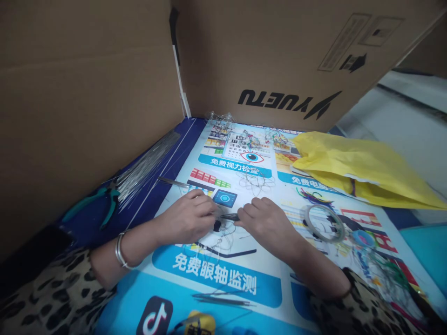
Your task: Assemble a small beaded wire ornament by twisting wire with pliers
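Note:
My right hand [265, 225] is closed around slim, dark, pointed tweezers [229, 217], whose tips point left toward my other hand. My left hand [192, 217] is closed in a pinch on thin wire, mostly hidden by the fingers. Below the two hands, a tangle of bent fine wire [220, 244] with small clear beads lies on the printed sheet [167, 288]. Another looped wire piece [256, 181] rests just beyond them. A slim metal tool [172, 182] lies past my left hand, its far end on the blue cloth.
Cardboard walls [279, 56] enclose the back and left. Teal-handled pliers [113, 204] lie beside a bundle of straight wires [148, 167]. At right are a yellow bag [377, 167], a tape roll [324, 224] and coloured strands [391, 270]. Dark wire pieces [223, 299] lie in front.

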`<state>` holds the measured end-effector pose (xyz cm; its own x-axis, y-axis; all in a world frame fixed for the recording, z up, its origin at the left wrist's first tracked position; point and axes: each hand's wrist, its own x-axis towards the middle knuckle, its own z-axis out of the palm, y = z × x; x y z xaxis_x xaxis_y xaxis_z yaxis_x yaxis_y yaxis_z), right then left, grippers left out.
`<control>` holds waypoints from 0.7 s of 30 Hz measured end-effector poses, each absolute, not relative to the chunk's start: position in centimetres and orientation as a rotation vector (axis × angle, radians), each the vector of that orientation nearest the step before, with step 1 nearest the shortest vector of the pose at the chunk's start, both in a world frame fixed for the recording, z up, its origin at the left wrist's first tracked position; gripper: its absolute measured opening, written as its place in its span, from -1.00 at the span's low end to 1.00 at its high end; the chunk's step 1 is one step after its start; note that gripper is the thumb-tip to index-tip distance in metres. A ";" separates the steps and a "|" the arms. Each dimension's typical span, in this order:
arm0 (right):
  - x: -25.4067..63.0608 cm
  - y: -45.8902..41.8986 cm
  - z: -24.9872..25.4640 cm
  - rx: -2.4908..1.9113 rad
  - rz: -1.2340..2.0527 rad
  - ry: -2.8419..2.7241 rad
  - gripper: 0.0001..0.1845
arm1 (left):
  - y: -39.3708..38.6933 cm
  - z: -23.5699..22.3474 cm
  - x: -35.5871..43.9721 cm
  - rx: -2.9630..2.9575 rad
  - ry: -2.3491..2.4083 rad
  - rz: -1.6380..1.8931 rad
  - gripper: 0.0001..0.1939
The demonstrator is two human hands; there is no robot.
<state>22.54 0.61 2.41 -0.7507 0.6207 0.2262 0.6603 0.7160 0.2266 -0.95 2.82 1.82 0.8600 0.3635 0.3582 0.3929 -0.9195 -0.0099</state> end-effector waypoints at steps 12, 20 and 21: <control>22.6 0.6 2.3 -1.058 -0.426 -2.798 -0.82 | 2.9 1.7 -1.1 -3.025 -0.530 -0.507 -0.80; 22.6 0.7 2.3 -1.053 -0.424 -2.787 -0.80 | 3.0 1.2 -1.3 -3.164 -0.555 -0.632 -0.82; 22.6 0.7 2.3 -1.056 -0.421 -2.787 -0.80 | 3.1 1.1 -1.4 -3.196 -0.582 -0.691 -0.83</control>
